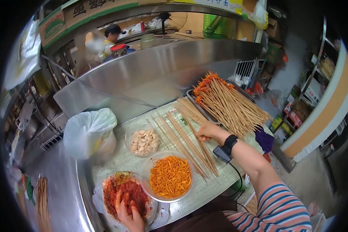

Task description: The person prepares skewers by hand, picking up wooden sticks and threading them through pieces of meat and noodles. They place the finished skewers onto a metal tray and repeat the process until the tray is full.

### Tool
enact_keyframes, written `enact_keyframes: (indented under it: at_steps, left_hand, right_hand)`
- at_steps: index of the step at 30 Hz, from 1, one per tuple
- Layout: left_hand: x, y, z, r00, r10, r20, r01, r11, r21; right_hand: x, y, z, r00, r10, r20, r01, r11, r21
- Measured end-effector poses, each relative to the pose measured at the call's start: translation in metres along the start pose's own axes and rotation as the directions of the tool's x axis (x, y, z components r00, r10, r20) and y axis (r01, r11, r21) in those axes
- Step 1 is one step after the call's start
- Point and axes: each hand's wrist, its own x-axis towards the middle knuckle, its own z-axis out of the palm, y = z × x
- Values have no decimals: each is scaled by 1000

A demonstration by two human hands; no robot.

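My left hand [128, 210] is pressed into a bowl of red marinated meat [121, 189] at the near edge of the counter, fingers spread in the sauce. My right hand [207, 129] reaches to the loose bamboo skewers [185, 137] lying across the counter, fingers closing on one or more of them. A clear bowl of orange shredded strips [170, 176] sits between my arms. A bowl of pale garlic cloves [144, 141] stands behind it. Beyond my right hand, a metal tray [193, 97] holds a heap of finished skewers [228, 102].
A white plastic bag [89, 131] sits at the counter's left. A steel splash wall [150, 75] rises behind the counter; a person stands beyond it. More skewers [42, 201] lie far left. Shelves with boxes [309, 96] stand at right.
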Motion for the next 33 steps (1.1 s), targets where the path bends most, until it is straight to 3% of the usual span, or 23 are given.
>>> enact_keyframes:
  at_steps: [1,3,5,6,8,9,10,12,13,14,15,17,18,20,21,23,25,27,29,31,33]
  left_hand:
    - [0,0,-1,1000,-1,-1,1,1000,5]
    - [0,-4,-2,1000,-13,-3,13,1000,11]
    - [1,-11,-2,1000,-27,-2,27,999,-25]
    - [0,-11,-2,999,-43,-6,43,999,-17]
    - [1,-10,-5,998,-57,2,57,997,-57]
    - [2,-11,-7,998,-65,16,66,997,-49]
    - [4,-8,-12,996,-83,26,85,995,-50]
    - [7,-13,-23,991,-133,19,134,988,-75]
    - [6,-18,-27,987,-158,6,158,982,-108]
    - [8,-18,-31,978,-207,-20,197,955,-223]
    - [9,-26,-37,981,-194,-21,184,956,-227]
    - [13,-31,-43,971,-235,-54,214,943,-256]
    - [16,-31,-46,969,-241,-55,221,944,-243]
    - [22,-30,-52,996,-91,16,90,993,70]
    - [24,-32,-53,995,-98,19,96,992,80]
    - [28,-37,-55,996,-74,47,61,973,224]
    - [33,-40,-60,997,-43,70,23,964,265]
    - [36,-43,-65,978,-91,187,36,960,279]
    - [35,-45,-63,961,-91,261,6,952,307]
    - [34,-48,-58,938,-92,334,-25,943,330]
    - [32,-53,-49,877,-88,472,-158,875,457]
  right_hand:
    - [1,5,-1,999,27,30,-33,975,221]
    - [-17,-2,-6,996,46,70,-64,959,276]
    - [-31,-1,-10,959,-44,279,-123,823,555]
    - [-40,0,-12,932,-131,337,-100,803,588]
    - [-65,-3,-7,965,-88,248,-109,725,680]
    - [-75,-3,-9,948,-124,292,-139,664,735]
    - [-104,-23,0,995,-67,75,-12,667,745]
    - [-107,-20,-3,963,-265,48,131,618,775]
    - [-118,-33,-1,918,-394,-41,265,534,803]
    - [-123,-41,1,883,-438,-170,380,451,808]
    - [-126,-46,5,822,-410,-396,555,420,718]
    - [-140,-69,13,720,-462,-518,690,397,605]
    - [-142,-76,24,728,-460,-509,681,395,616]
    - [-149,-86,48,627,-550,-552,779,424,462]
    - [-152,-87,62,634,-547,-546,773,425,472]
    - [-157,-84,86,695,-616,-371,713,521,470]
    - [-161,-80,97,718,-628,-301,673,514,532]
    - [-165,-79,97,733,-640,-231,630,510,586]
    - [-177,-81,78,843,-536,-27,466,705,535]
    - [-184,-81,70,867,-498,26,410,742,531]
    - [-187,-80,64,885,-459,80,354,775,524]
